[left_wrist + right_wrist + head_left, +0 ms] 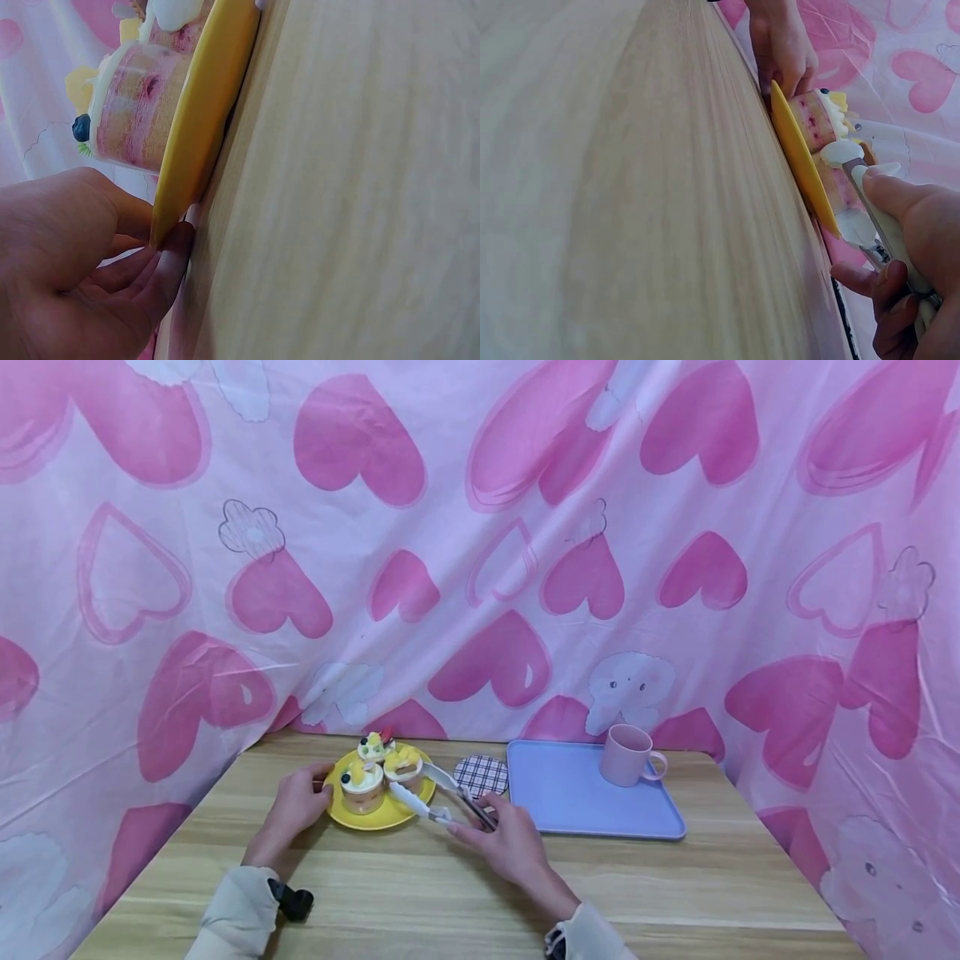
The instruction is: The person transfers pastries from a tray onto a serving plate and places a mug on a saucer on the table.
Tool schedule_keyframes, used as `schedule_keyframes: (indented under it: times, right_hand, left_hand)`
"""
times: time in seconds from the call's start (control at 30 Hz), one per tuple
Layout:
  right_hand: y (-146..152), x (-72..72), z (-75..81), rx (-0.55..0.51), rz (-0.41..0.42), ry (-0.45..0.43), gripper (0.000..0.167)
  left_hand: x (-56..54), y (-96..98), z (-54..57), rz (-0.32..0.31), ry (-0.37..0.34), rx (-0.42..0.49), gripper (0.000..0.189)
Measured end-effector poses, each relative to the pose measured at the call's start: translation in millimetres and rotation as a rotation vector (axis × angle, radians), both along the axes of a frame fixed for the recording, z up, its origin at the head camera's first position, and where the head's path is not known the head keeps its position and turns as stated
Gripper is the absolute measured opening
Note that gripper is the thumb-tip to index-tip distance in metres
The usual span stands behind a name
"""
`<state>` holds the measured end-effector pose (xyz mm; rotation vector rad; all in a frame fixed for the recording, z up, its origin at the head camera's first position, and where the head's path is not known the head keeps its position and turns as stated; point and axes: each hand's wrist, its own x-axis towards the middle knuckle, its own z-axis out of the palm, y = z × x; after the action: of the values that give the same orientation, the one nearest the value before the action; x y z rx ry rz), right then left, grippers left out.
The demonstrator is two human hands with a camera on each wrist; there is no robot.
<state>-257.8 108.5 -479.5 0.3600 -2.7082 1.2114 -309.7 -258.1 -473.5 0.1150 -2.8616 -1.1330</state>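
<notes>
A yellow plate [363,822] on the wooden table bears three small layered cakes in clear cups. My left hand [296,804] pinches its left rim, the thumb and fingers on either side of the edge [166,202]. With my right hand [512,843] I hold white-tipped tongs [442,779], their jaws spread at the right-hand cake cup [403,770]. One white tip overlaps that cup in the right wrist view. Nearest me on the plate stands a cake cup [363,792] with a blueberry on top, and behind it another cake cup [373,747] carries a red fruit piece.
A round checked coaster [482,772] lies between the plate and a blue tray [570,806]. Toward the tray's back right corner stands a pink mug [627,756], handle to the right. Behind the table hangs a pink curtain [480,560] patterned with hearts.
</notes>
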Motion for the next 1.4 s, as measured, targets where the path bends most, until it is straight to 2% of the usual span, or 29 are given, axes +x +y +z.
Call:
schedule_keyframes:
  times: [0.43,0.7,1.03,1.4]
  right_hand:
    - [7,-0.3,-2.6,0.002,0.005,0.037,0.059]
    - [13,0.1,-3.4,-0.034,0.025,-0.004,0.066]
    - [27,-0.9,-5.0,-0.090,0.000,-0.052,0.073]
    - [35,-3.5,-5.4,-0.117,-0.012,-0.053,0.074]
  left_hand:
    - [-0.4,-1.8,-0.4,-0.013,0.013,-0.010,0.054]
    - [-1.3,-1.8,-0.4,-0.011,0.007,-0.008,0.055]
    - [0.4,-1.3,-0.1,-0.006,-0.001,-0.012,0.055]
    - [0.5,-1.9,-0.3,-0.018,0.012,-0.001,0.054]
